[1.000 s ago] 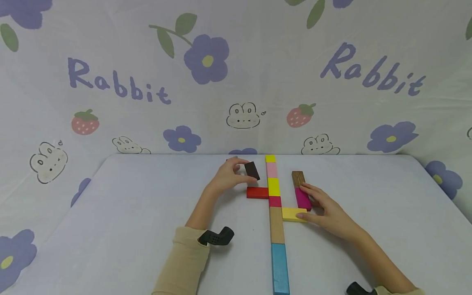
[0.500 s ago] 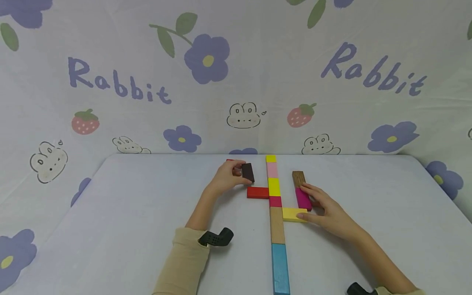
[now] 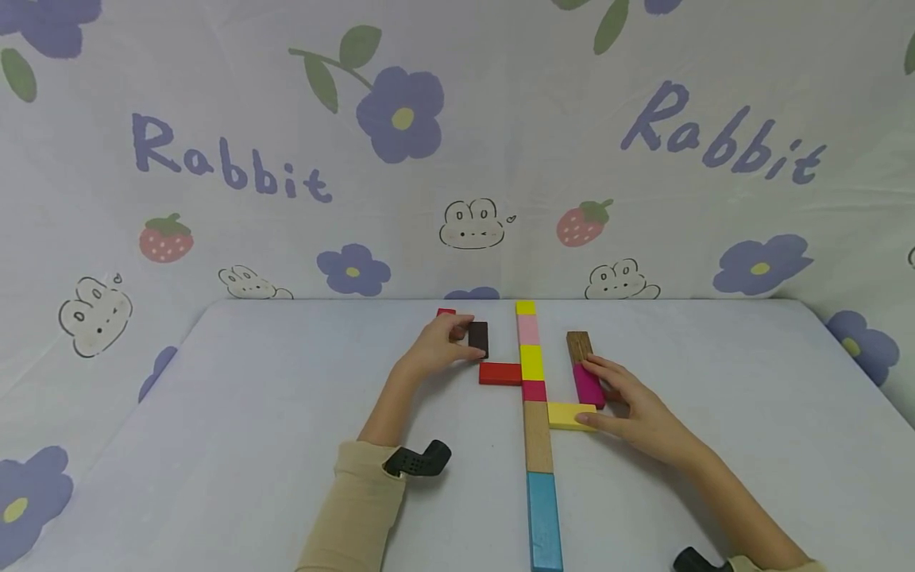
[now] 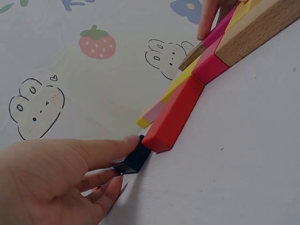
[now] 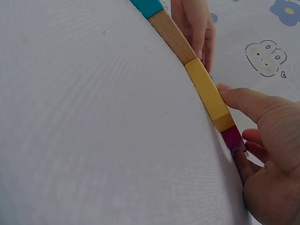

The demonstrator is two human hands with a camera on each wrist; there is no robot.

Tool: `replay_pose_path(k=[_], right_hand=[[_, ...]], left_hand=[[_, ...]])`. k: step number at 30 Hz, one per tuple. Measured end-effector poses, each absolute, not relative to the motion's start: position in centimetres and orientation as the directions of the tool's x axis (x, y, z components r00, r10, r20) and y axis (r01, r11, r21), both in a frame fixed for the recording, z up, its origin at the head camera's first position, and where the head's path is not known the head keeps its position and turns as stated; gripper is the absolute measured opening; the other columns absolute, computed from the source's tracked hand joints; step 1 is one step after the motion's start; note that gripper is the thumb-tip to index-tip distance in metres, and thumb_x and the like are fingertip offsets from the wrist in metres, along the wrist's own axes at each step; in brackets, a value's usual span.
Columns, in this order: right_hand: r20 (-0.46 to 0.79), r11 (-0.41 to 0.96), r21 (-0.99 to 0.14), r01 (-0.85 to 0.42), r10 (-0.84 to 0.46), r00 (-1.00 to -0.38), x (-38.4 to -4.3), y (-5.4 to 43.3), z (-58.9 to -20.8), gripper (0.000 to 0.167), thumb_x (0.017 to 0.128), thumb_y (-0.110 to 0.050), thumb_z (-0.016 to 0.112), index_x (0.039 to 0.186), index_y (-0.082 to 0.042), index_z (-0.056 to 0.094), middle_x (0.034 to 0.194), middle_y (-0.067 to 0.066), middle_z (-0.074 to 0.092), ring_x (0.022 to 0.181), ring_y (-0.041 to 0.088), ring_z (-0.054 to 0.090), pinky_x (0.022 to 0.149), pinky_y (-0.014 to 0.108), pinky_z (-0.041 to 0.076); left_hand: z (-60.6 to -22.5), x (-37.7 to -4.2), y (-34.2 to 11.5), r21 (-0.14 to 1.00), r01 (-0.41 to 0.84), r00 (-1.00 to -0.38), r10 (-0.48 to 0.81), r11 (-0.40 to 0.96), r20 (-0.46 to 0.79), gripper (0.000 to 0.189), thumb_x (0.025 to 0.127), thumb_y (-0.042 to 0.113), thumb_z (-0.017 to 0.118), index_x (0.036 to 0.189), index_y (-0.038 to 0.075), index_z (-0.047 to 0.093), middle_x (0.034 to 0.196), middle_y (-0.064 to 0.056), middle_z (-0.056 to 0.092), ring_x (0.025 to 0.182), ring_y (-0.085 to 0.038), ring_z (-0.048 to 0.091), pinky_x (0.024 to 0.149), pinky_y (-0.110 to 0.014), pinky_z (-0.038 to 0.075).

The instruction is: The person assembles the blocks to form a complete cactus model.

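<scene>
My left hand pinches a dark brown block between thumb and fingers, close to the left end of a red block. That red block juts left from a straight row of coloured blocks. On the other side, my right hand rests its thumb on a yellow block that juts right from the row. Its fingertips touch a magenta block, which lies beyond the yellow one. A brown wood-grain block continues from the magenta block. In the right wrist view the thumb lies along the yellow block's edge.
Down the middle of the white table runs the row: a blue block, a tan block, a crimson block, a yellow block, a pink block and a small yellow end. Another red block shows behind the left hand.
The dark brown block has shifted left and slightly nearer in my left hand, turning from slanted to straight. Behind it more of the far red block shows. My right hand has stayed put.
</scene>
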State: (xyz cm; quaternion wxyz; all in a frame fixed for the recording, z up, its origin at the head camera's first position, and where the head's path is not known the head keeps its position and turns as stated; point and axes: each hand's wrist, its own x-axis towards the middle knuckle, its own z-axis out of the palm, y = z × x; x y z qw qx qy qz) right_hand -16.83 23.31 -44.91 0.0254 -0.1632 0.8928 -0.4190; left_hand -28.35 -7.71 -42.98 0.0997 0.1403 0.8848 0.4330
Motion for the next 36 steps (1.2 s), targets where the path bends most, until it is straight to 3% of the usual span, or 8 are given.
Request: replay_pose_path(k=[7,36], right_hand=[[0.089,0.599,-0.755,-0.267,-0.310,-0.946,-16.79,23.27,-44.98,0.078,0.093,-0.023,0.080,0.158,0.000,0.043,0.166,0.026,0.032,0.147,0.051,0.039,0.112,0.059,0.043],[0.081,0.596,-0.758,-0.265,-0.317,-0.945,-16.88,23.28,-44.87,0.078,0.093,-0.023,0.080,0.158,0.001,0.042,0.166,0.026,0.032,0.149,0.051,0.035,0.113,0.060,0.041]], left_hand=[[-43.42,-28.44,-7.73,0.783,0.210,-0.938,0.347,0.585,-0.008,0.052,0.102,0.015,0.069,0.148,-0.004,0.055,0.142,-0.023,0.060,0.131,-0.037,0.059,0.113,-0.047,0.049],[-43.68,-27.92,-7.70,0.791,0.176,-0.945,0.325,0.586,-0.031,0.048,0.100,0.016,0.072,0.145,0.002,0.060,0.142,-0.020,0.059,0.132,-0.036,0.057,0.111,-0.047,0.051]])
